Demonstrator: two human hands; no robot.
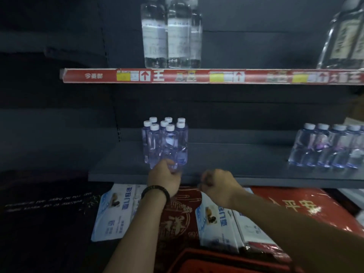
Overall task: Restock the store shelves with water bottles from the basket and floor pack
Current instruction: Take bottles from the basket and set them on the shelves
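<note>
So the main thing here is the dark grey middle shelf (256, 166). A cluster of small water bottles (165, 140) sits on its left part, close to the front edge. I count about eight white caps, packed tight together. They're all standing upright, long axis straight up and down, caps pointing at the shelf above. The left hand (164, 178) comes up over the shelf's front edge with its fingers wrapped round the base of the front bottle (171, 150), which is upright like the rest and touches its neighbours. There's a dark beaded bracelet (155, 191) on that wrist. The right hand (216, 184) is at the shelf's front edge too, a bit to the right of the cluster, curled into a fist with nothing showing in it. It's kinda blurry though. Further right on the same shelf is a row of water bottles (327, 146), also upright with white caps. Above the shelf runs a red price strip (197, 76), and taller clear bottles (171, 34) stand on that upper level, right over the cluster. Below the shelf there are white and blue packs (116, 211) lying flat, plus a red pack with big characters (295, 207) off to the right. A red basket (197, 261) sits lowest, between the forearms.
</note>
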